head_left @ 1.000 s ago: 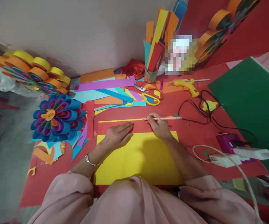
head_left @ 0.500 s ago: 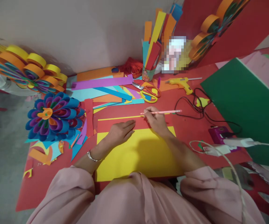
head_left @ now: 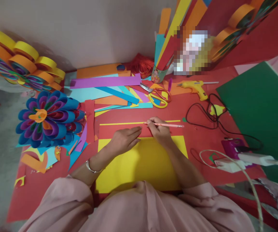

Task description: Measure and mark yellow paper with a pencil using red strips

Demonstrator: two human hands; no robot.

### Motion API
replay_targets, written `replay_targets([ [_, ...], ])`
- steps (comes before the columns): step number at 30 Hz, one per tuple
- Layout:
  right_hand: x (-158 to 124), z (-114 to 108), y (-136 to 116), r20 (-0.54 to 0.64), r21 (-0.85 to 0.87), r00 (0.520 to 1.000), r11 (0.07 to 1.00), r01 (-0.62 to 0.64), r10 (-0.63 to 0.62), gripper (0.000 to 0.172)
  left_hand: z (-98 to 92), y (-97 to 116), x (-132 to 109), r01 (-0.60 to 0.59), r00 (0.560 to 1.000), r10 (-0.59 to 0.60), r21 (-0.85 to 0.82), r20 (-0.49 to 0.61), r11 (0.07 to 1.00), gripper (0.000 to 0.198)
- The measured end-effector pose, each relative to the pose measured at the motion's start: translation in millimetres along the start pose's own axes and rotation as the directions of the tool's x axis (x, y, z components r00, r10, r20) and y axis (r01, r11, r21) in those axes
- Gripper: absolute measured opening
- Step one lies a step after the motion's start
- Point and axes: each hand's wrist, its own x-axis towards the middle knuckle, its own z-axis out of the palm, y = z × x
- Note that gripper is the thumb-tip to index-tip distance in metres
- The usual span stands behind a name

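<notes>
My left hand [head_left: 124, 139] lies flat, fingers stretched out, pressing on a red paper strip [head_left: 110, 130] that covers the top edge of a yellow sheet [head_left: 141, 164]. My right hand [head_left: 159, 130] is closed round a pink pencil [head_left: 170, 125], its tip touching the upper edge of the red strip near a thin yellow line. Both forearms come out of pink sleeves at the bottom of the view.
Scissors [head_left: 159, 98] with yellow and red handles lie among cut paper strips [head_left: 105, 82] behind the hands. A yellow glue gun [head_left: 194, 87] with a black cable lies right. A blue-purple paper flower [head_left: 44, 119] sits left, a green sheet [head_left: 259, 106] right, a cup of strips [head_left: 159, 74] behind.
My right hand has slid the pencil slightly leftward along the red strip. The left hand stays flat on the strip. The camera view shifted a little.
</notes>
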Motion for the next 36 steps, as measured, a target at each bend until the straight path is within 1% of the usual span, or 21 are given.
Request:
replay_targets([
  [4, -0.5, 0.8, -1.5, -0.004, -0.010, 1.000, 1.000, -0.001, 0.001, 0.026, 0.4, 0.3, -0.1, 0.001, 1.000, -0.001, 0.002, -0.017, 1.000, 0.037],
  [15, 0.8, 1.2, -0.7, -0.011, -0.033, 0.999, 0.999, 0.039, -0.039, 0.025, 1.3, -1.3, -0.9, -0.012, 1.000, 0.011, -0.007, -0.020, 1.000, 0.038],
  [20, 0.4, 1.0, 0.2, 0.001, -0.013, 0.999, 0.999, 0.036, -0.036, 0.024, 0.5, -0.7, -0.2, -0.016, 1.000, 0.015, -0.011, -0.019, 1.000, 0.037],
  [26, 0.8, 1.0, -1.0, -0.002, -0.027, 0.999, 0.999, 0.033, -0.033, 0.025, 0.1, 0.4, 0.1, -0.020, 0.999, 0.019, -0.018, -0.043, 1.000, 0.036],
  [31, 0.5, 1.2, -1.0, -0.007, -0.033, 1.000, 0.999, 0.027, -0.027, 0.025, 0.2, -0.2, 0.0, -0.015, 0.999, 0.014, -0.016, -0.029, 1.000, 0.036],
  [34, -0.4, 1.2, 0.2, -0.020, -0.003, 0.999, 1.000, 0.025, -0.025, 0.025, 0.7, -1.0, -0.6, -0.014, 1.000, 0.013, -0.013, -0.020, 1.000, 0.037],
  [36, -0.7, 2.2, -0.3, -0.034, 0.075, 0.999, 0.997, 0.001, 0.002, 0.027, 1.2, -1.6, -1.2, -0.014, 1.000, 0.014, -0.020, -0.010, 1.000, 0.039],
])
